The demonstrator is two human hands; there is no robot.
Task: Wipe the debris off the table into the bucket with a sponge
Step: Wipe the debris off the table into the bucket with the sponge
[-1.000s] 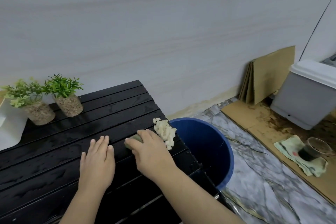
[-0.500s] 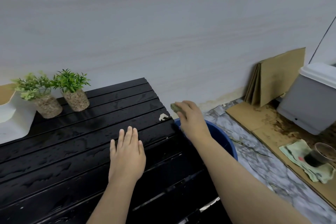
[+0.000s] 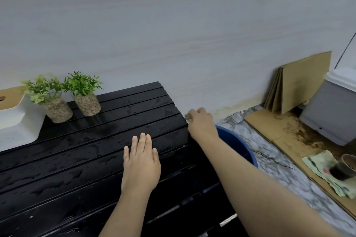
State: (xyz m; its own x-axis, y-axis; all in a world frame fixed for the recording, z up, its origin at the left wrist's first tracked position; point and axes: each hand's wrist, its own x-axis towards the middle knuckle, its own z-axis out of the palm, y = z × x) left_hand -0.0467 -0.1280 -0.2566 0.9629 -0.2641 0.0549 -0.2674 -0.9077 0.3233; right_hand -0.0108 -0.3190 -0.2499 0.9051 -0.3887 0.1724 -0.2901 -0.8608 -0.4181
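Note:
My right hand hangs just past the right end of the black slatted table, above the blue bucket. It is closed around a greenish sponge, of which only a small corner shows at the fingertips. My left hand lies flat, palm down, on the wet slats near that same end, holding nothing. No debris shows on the tabletop. My right forearm hides most of the bucket's inside.
Two small potted plants and a white container stand at the table's far left. On the floor to the right are folded cardboard, a grey lidded bin, and a cloth with a cup.
My right hand swept the sponge and the pale debris pile off the table's right end. The debris is gone from the tabletop. My left hand slid right along the slats.

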